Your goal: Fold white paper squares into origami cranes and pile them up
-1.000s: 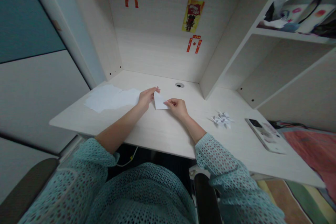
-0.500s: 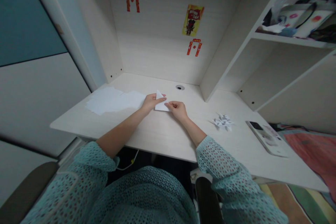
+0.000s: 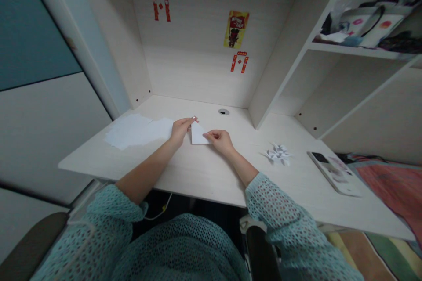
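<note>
A small white sheet of paper (image 3: 198, 135), folded to a triangular shape, is held just over the desk between my two hands. My left hand (image 3: 180, 131) is at its upper left, with thumb and fingertips closed together at the top corner. On the other side, my right hand (image 3: 221, 141) pinches the right corner between thumb and bent forefinger. The paper's straight lower edge faces me. Left of my left hand, several loose white paper sheets (image 3: 132, 129) lie spread and overlapping. Some folded white paper pieces (image 3: 278, 154) sit in a small cluster to the right.
A phone (image 3: 332, 173) lies on the right of the white desk (image 3: 198, 173). A round cable hole (image 3: 223, 112) is near the back panel, which bears red and yellow stickers (image 3: 236, 29). An upright divider (image 3: 268, 92) and a shelf with white containers (image 3: 379, 26) stand at right.
My left hand has shifted from the paper's left side up to its top corner, uncovering more of the sheet. The right hand keeps its pinch. The view has tilted slightly.
</note>
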Motion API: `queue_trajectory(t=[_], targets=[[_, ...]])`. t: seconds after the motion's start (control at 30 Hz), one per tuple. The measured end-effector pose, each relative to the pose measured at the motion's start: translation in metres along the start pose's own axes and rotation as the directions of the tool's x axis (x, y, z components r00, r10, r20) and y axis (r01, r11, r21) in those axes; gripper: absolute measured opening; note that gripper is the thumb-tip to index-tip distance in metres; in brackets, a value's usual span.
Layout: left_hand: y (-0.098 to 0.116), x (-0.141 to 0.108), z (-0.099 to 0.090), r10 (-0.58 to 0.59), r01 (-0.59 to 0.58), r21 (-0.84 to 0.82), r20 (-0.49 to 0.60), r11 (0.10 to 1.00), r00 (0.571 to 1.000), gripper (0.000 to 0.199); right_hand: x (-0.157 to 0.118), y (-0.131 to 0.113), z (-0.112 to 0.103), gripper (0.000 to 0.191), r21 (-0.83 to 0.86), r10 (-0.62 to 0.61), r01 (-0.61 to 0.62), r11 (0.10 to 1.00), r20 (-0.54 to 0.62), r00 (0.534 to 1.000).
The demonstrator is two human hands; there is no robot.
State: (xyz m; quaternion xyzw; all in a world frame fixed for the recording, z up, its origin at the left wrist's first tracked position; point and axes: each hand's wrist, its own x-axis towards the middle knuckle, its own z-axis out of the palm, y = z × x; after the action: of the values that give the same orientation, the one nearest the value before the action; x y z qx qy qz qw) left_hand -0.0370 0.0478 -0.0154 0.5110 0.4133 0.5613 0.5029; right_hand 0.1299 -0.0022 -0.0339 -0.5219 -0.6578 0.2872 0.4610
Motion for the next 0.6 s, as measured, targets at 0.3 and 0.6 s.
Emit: queue_trajectory(t=[0.3,0.6], targets=[[0.003,0.002,-0.002,-0.028,0.026,-0.035,-0.033,0.999,0.999,0.046,0.001,0.002,-0.001,0.038,0.02,0.014,-0.014,1.0,0.014,1.0],[0.005,-0.005,0.004,-0.087,0.076,0.068,0.183,0.995,0.979,0.054,0.011,0.006,-0.002,0.051,0.402,0.138,-0.074,0.913,-0.133,0.981]])
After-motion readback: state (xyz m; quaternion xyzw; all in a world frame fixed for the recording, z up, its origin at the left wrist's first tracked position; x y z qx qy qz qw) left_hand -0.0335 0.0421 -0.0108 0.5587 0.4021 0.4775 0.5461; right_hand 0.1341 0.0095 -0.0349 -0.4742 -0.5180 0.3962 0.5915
